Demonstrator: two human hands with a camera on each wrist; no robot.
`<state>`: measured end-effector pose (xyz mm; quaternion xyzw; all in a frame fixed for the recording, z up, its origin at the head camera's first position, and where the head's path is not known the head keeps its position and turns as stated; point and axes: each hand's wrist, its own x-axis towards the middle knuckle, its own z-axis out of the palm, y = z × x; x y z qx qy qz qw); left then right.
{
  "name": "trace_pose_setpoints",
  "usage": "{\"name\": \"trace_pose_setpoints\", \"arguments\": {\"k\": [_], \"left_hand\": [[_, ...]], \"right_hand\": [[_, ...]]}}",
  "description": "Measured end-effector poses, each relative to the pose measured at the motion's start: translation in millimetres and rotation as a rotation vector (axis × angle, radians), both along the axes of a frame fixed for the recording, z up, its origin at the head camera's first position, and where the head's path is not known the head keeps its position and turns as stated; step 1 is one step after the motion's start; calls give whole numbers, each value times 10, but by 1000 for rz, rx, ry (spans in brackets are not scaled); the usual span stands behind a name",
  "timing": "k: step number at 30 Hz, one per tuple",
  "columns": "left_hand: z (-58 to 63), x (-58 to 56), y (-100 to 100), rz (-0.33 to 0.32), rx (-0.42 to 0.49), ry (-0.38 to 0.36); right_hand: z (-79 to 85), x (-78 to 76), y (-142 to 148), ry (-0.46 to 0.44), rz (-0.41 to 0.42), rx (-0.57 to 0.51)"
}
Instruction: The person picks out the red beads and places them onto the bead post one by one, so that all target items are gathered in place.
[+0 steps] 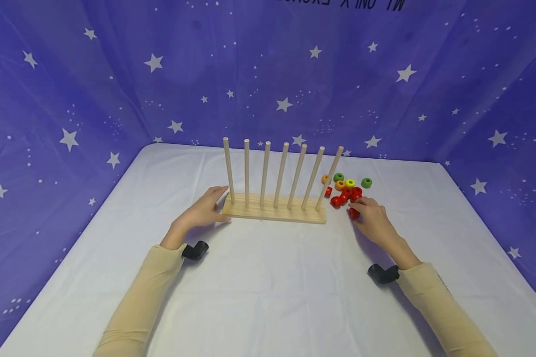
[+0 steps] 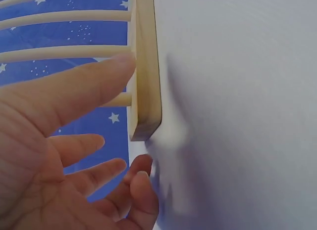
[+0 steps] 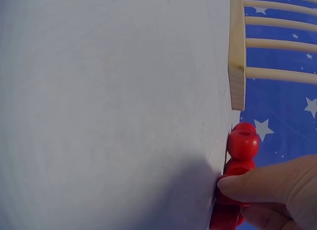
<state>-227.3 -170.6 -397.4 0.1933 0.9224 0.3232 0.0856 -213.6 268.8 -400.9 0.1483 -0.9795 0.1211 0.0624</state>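
Pinching a red bead (image 1: 354,213), my right grip (image 1: 376,224) lies right of the seven-peg wooden stand (image 1: 274,214); left grip (image 1: 202,208) unclenched, opposite end.

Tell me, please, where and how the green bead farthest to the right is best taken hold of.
Pinch the green bead by its rounded sides, probably from above with the right hand, the nearer one. It sits apart from the yellow bead, leaving room around its sides, and its hole seems to face up.
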Motion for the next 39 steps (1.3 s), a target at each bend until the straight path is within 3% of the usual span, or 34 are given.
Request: {"name": "trace_pose_setpoints", "arguments": {"k": [8, 20, 31, 39], "left_hand": [[-34, -111, 58, -75, 15, 20], [-80, -147, 122, -33, -3, 57], [-96, -135, 100, -18, -13, 69], [-79, -126, 101, -9, 1, 57]], "right_hand": [[9, -26, 12, -41, 11, 6], [-19, -1, 19, -32, 4, -26], [-16, 15, -43, 72, 42, -57], [97, -1, -89, 270, 116, -134]]}}
